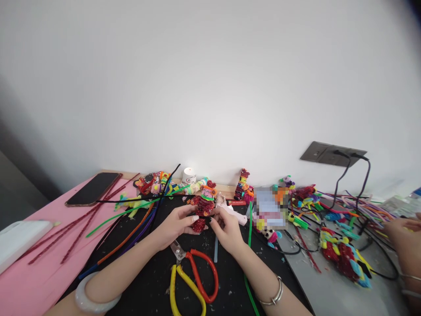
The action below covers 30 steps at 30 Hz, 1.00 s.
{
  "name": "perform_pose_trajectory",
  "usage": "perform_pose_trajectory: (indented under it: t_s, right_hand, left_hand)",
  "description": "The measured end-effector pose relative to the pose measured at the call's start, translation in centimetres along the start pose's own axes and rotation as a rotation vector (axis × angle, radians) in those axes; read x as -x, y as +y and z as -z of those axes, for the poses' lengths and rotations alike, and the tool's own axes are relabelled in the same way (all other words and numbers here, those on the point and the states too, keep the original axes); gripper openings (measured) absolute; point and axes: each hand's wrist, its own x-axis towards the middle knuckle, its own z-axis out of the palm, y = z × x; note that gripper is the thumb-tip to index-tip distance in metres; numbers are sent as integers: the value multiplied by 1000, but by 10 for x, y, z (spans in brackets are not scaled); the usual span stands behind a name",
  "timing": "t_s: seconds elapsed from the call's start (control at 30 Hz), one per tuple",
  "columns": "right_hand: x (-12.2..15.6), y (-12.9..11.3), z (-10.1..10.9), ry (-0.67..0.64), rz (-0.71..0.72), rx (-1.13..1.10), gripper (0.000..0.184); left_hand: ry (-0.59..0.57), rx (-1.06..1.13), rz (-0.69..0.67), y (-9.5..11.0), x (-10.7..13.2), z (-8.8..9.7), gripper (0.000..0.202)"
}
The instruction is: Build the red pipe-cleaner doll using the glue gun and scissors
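A sparkly red pipe-cleaner doll [205,206] with a green collar and orange and pink at its head stands upright between my hands. My left hand [179,226] is closed around the doll's left side, thumb in front. On the other side my right hand [226,228] pinches at the doll's waist, where a small black bit shows by the fingertips; the exact grip is partly hidden. Just below my hands, scissors [178,259] with one red and one yellow handle lie on the black mat [148,285]. A pale pink tool [238,215] lies behind my right hand.
Loose pipe cleaners [123,245] and a phone [94,188] lie at left on a pink surface [66,263]. A paper cup [188,176] and several finished figures line the wall. More figures [345,259], cables and another person's hand [404,237] are at right, below a wall socket [333,153].
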Motion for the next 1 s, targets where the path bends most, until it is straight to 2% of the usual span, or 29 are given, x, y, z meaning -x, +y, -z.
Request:
perform_pose_trajectory:
  t_s: [0.23, 1.0]
  right_hand:
    - [2, 6, 7, 109, 7, 68, 17]
    - [0, 1, 5, 69, 33, 143, 14]
  left_hand:
    - [34, 10, 10, 1, -1, -1, 35]
    - [14, -25, 25, 2, 1, -1, 37]
